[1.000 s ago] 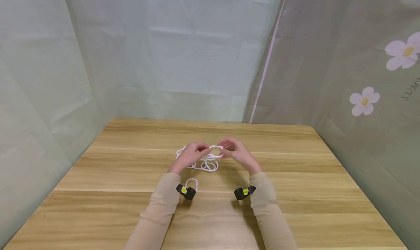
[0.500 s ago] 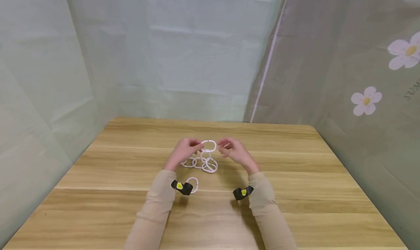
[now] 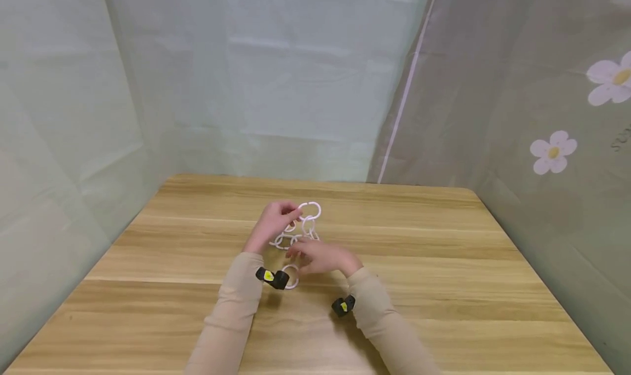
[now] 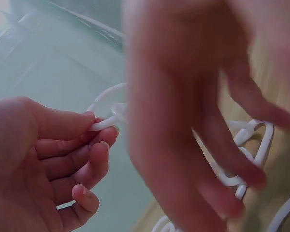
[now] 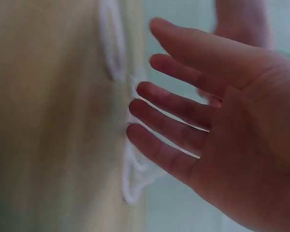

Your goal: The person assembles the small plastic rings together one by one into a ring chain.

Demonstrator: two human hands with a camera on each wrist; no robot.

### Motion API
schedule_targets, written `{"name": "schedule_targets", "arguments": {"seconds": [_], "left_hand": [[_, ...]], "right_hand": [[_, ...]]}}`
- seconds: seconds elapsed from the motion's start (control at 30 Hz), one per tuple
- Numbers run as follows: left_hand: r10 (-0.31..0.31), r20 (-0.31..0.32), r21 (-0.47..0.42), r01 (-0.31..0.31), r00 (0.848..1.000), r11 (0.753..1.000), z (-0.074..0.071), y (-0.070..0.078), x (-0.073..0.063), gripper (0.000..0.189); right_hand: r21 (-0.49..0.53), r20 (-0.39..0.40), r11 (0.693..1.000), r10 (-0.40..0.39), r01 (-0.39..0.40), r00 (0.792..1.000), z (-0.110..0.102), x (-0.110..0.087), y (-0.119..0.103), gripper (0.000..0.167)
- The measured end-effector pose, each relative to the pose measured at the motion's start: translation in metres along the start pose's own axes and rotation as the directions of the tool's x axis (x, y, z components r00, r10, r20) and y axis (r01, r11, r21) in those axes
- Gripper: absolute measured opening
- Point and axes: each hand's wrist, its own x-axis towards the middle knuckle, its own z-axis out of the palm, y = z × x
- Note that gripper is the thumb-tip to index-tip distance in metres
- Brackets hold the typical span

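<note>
Thumb and forefinger of my left hand (image 3: 273,221) pinch the end link (image 3: 320,211) of a white plastic chain, also plain in the left wrist view. From that raised link the chain (image 3: 308,226) hangs down, its other links lying on the table behind my right hand. My right hand (image 3: 325,256) holds nothing; its fingers are spread and fairly straight in the right wrist view (image 5: 222,121). Its fingertips are close over a single loose white link (image 3: 298,279) on the table, partly covered by the left wrist camera in the head view. Part of the chain is hidden behind the right hand.
The wooden table (image 3: 443,276) spreads out around both hands. Pale fabric walls (image 3: 305,90) stand behind it and at the sides. A black camera (image 3: 273,278) is strapped to the left wrist, another camera (image 3: 343,306) to the right.
My right hand has left the raised end link and moved down and left toward the loose link. My left hand has shifted slightly left and away, lifting more of the chain.
</note>
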Motion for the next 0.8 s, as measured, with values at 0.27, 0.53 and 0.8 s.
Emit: {"name": "schedule_targets", "arguments": {"seconds": [0.27,0.53,0.8], "left_hand": [[-0.005,0.025,0.04,0.004,1.0,0.999,0.001,0.005,-0.002,0.023],[0.021,0.042,0.062,-0.024,0.999,0.998,0.006,0.002,-0.002,0.02],[0.042,0.08,0.068,-0.047,0.996,0.997,0.015,-0.001,-0.004,0.018]], "right_hand": [[-0.144,0.035,0.989,0.036,-0.031,0.999,0.016,0.003,-0.006,0.045],[-0.098,0.033,0.994,0.043,-0.039,0.999,0.016,0.001,-0.006,0.049],[-0.011,0.089,0.999,0.034,-0.033,0.996,0.016,0.001,-0.001,0.053]]}}
